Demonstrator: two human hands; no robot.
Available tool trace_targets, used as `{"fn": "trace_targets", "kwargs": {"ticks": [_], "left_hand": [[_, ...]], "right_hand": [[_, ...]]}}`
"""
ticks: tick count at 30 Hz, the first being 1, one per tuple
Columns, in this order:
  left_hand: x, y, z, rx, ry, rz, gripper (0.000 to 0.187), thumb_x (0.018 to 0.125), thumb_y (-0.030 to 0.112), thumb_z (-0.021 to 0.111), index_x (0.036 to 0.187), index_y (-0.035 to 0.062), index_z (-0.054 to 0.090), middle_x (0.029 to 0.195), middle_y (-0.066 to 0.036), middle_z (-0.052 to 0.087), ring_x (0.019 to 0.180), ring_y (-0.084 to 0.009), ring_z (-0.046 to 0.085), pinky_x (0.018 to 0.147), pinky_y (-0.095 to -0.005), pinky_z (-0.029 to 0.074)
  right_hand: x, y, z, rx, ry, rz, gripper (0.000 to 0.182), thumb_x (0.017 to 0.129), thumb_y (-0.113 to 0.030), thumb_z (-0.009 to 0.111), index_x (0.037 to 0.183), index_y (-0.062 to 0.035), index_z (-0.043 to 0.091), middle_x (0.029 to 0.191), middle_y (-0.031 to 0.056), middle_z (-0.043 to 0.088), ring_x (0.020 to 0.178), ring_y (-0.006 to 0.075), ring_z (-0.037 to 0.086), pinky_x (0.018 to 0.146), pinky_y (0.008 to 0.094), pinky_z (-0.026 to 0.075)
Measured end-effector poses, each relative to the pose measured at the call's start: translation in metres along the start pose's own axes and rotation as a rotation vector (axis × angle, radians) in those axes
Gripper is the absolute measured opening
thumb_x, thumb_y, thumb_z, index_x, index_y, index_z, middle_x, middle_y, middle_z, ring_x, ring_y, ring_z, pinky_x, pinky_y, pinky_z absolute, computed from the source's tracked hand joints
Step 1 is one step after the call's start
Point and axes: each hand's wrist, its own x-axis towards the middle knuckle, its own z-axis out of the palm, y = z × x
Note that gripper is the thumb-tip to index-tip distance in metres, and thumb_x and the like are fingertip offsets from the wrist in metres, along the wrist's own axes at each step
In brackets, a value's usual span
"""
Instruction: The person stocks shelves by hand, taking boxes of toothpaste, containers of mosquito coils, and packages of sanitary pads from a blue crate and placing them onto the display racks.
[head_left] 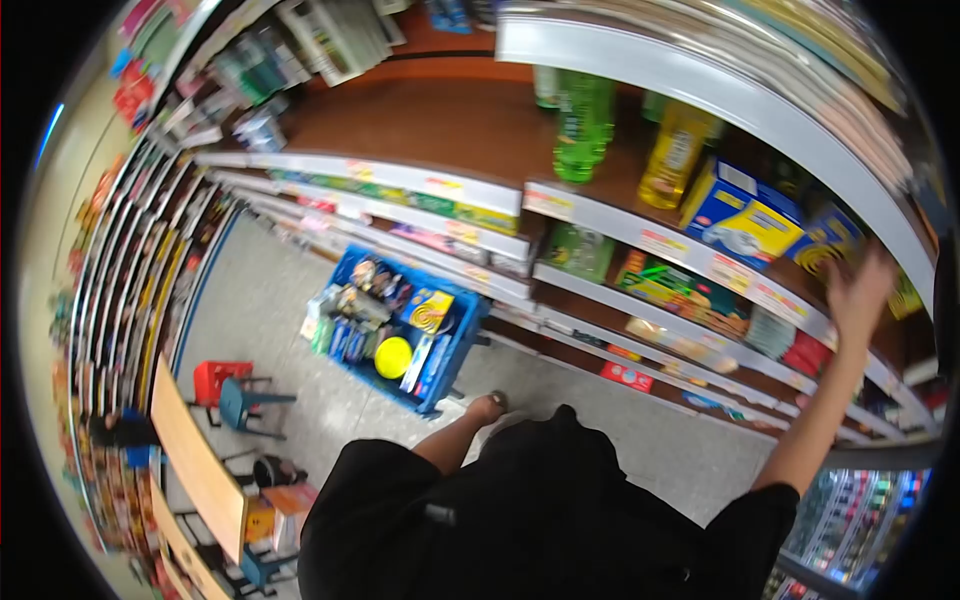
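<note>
My right hand (pixel 862 285) stretches out to the shelf at the far right, fingers apart and a little blurred. Its fingertips are right at a dark blue box with yellow spirals (pixel 828 240). Left of that box stands a larger blue and yellow box (pixel 742 215), then a bottle of yellow liquid (pixel 676 155) and a bottle of green liquid (pixel 582 125). Low beside my body, my left hand (pixel 487 407) is curled closed; whatever may be inside it is hidden. Close to its left is a blue basket (pixel 428 408) filled with packets, boxes and a round yellow-lidded item (pixel 393 357).
Price-tagged shelf edges (pixel 640 235) run across in tiers, with an upper shelf edge (pixel 690 60) overhanging my right arm. A glass-fronted cooler (pixel 860 515) stands at lower right. Left are a wooden table (pixel 195 450), a red stool (pixel 212 385) and stocked racks (pixel 120 300).
</note>
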Motion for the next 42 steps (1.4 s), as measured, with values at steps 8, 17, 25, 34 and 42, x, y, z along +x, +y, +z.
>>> {"fn": "trace_targets", "kwargs": {"ticks": [8,17,25,34,42], "left_hand": [[0.011,-0.024,0.058,-0.158,0.108,-0.119,0.033,0.087,0.027,0.056,0.101,0.0016,0.071,0.103,-0.025,0.071,0.1,-0.0406,0.068,0.089,-0.0502,0.053],[-0.048,0.033,-0.097,-0.637,-0.057,0.541,0.05,0.084,0.025,0.076,0.127,0.0035,0.063,0.115,-0.014,0.072,0.108,-0.0285,0.067,0.095,-0.0398,0.052],[-0.113,0.026,-0.189,-1.495,-0.119,0.584,0.035,0.094,0.019,0.075,0.124,0.0041,0.065,0.112,-0.001,0.071,0.1,-0.0102,0.066,0.089,-0.0275,0.054],[-0.045,-0.152,-0.178,-1.681,0.367,-0.076,0.044,0.099,0.031,0.066,0.135,0.0151,0.045,0.119,-0.006,0.065,0.104,-0.0204,0.067,0.08,-0.04,0.056],[0.076,-0.234,-0.187,-1.874,0.304,-0.24,0.029,0.098,0.019,0.063,0.126,0.0137,0.057,0.114,-0.007,0.067,0.105,-0.0237,0.063,0.085,-0.0448,0.052]], "right_hand": [[-0.066,0.007,-0.055,0.194,0.137,0.033,0.047,0.078,0.008,0.064,0.123,-0.0013,0.059,0.129,0.0189,0.065,0.125,0.039,0.057,0.115,0.0546,0.036],[-0.131,-0.205,-0.116,0.884,0.029,0.391,0.052,0.078,-0.011,0.087,0.119,0.0032,0.058,0.106,0.0159,0.066,0.094,0.0272,0.066,0.086,0.0394,0.056],[-0.195,-0.485,0.001,1.71,-0.931,1.023,0.04,0.082,-0.003,0.079,0.116,-0.0002,0.058,0.105,0.008,0.07,0.091,0.0133,0.066,0.082,0.0283,0.053],[-0.202,-0.597,0.002,1.294,-1.144,0.523,0.066,0.076,-0.026,0.086,0.129,-0.0057,0.053,0.119,0.0128,0.064,0.103,0.0238,0.064,0.087,0.0382,0.051],[-0.218,-0.601,-0.014,1.287,-1.227,0.62,0.047,0.078,-0.018,0.084,0.117,-0.0015,0.062,0.103,0.0132,0.07,0.089,0.0226,0.069,0.079,0.0345,0.056]]}}
